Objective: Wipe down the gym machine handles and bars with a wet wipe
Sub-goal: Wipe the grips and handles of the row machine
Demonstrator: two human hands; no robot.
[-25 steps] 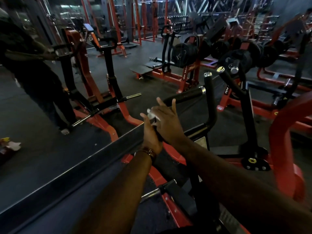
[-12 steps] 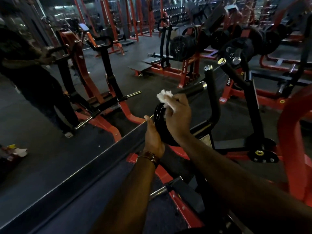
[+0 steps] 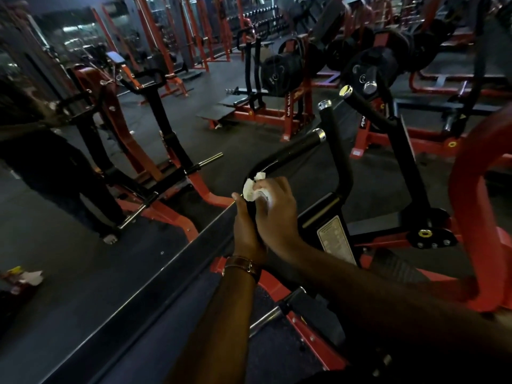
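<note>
A black curved handle bar (image 3: 293, 149) of a red-framed gym machine rises in front of me, ending in a chrome cap. My right hand (image 3: 277, 214) grips a crumpled white wet wipe (image 3: 253, 188) and presses it against the bend of the bar. Just below it, my left hand (image 3: 245, 231), with a brown watch strap on the wrist, grips the lower part of the same bar. A second upright black handle (image 3: 331, 134) stands behind to the right.
A large wall mirror (image 3: 83, 189) on the left reflects the machine and a standing person. Red machine frame (image 3: 471, 217) curves at the right. Weight plates (image 3: 279, 73) and other red machines fill the back. A chrome peg (image 3: 266, 318) sticks out low by my arms.
My right hand with the wipe slid up the bend of the bar and has come back down a little. My left hand kept its hold below.
</note>
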